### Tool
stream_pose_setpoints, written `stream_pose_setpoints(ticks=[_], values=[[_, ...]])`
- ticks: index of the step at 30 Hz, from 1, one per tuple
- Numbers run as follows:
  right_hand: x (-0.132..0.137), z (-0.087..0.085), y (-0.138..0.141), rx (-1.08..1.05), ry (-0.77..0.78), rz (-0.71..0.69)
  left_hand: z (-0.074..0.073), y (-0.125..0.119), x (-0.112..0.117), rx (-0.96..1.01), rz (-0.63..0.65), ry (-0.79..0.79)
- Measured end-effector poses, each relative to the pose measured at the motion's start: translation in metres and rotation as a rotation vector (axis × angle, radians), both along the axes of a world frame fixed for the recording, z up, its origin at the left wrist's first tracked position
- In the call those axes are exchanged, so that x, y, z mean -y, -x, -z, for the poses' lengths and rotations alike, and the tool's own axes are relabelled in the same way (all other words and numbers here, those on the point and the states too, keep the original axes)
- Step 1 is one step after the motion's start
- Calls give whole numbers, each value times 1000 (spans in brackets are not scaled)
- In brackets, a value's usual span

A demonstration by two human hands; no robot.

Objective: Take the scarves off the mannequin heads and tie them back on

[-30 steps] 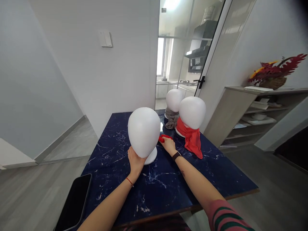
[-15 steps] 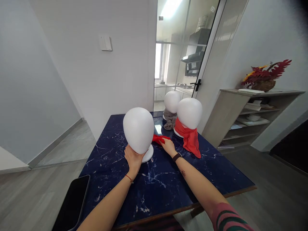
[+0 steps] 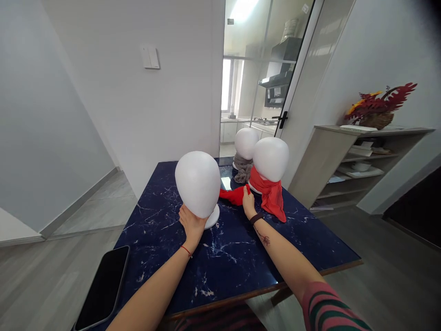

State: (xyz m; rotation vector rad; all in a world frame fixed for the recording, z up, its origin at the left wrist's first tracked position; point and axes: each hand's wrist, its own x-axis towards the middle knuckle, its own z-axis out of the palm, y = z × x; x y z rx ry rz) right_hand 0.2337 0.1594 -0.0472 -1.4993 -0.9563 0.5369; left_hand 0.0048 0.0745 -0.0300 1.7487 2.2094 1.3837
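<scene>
A smooth white mannequin head (image 3: 197, 181) on a round base stands in front of me on the table. My left hand (image 3: 194, 225) is closed around its neck, below the chin. My right hand (image 3: 248, 204) grips the end of a red scarf (image 3: 234, 196), which stretches out from behind the mannequin head to the right. The scarf's other end is hidden behind the head. Close beyond my right hand stands a second mannequin head (image 3: 271, 158) with a lighter red scarf (image 3: 274, 201) tied round its neck.
Behind it is a third mannequin head (image 3: 246, 143) with a grey scarf (image 3: 243, 168). A black phone (image 3: 103, 287) lies at the left edge of the dark blue marbled table (image 3: 220, 276). A glass door (image 3: 257, 92) rises behind; a shelf unit (image 3: 358, 170) stands at right.
My right hand has moved to the right and slightly up, drawing the red scarf out longer from behind the mannequin head. My left hand stays at the neck.
</scene>
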Motion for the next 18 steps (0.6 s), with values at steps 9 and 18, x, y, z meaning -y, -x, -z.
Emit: stream_pose_setpoints(ticks=[9,18], values=[[16,-52,-7,-257,-39,-196,-7,5,16,185,48,16],[214,-98,-13,-769,-320,-108,-11,-38,150,472,768,118]])
